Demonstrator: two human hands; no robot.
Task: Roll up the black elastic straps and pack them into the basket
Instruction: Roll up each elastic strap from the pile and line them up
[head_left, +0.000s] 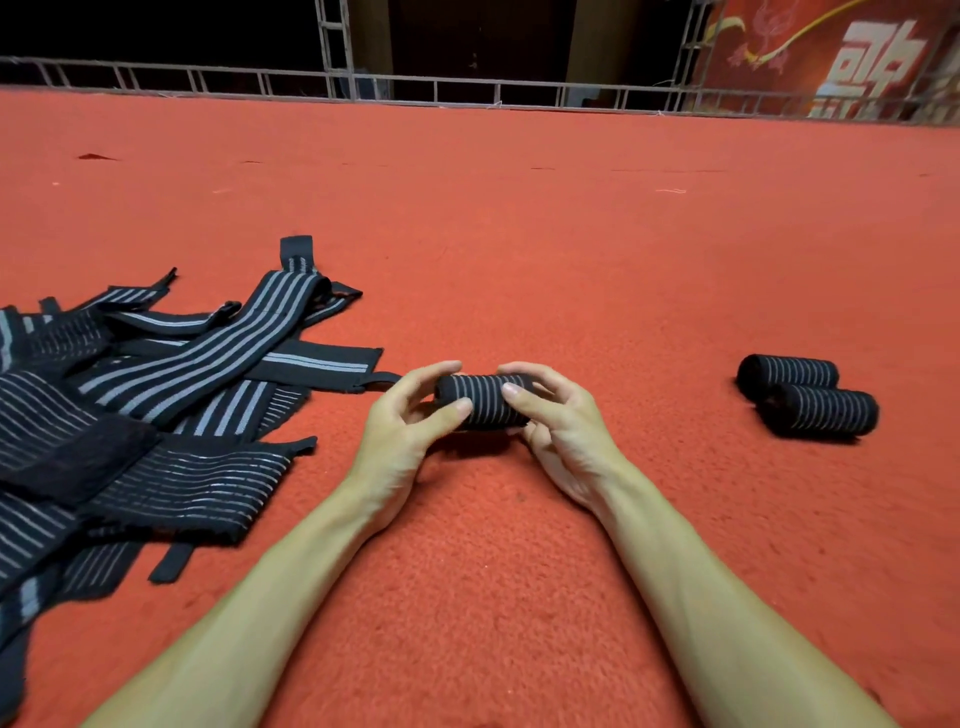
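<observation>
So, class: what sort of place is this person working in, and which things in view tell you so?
Probably a stage or event hall: a wide red carpet underfoot, metal truss framing along the far edge, and a red banner with large white characters.

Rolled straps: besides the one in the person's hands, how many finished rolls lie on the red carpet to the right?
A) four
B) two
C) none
B: two rolled straps lie touching side by side on the carpet, right of the hands.

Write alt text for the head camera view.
Both hands, left hand and right hand, grip a rolled black striped strap over red carpet. Unrolled straps are piled at left; two finished rolls lie touching at right.
</observation>
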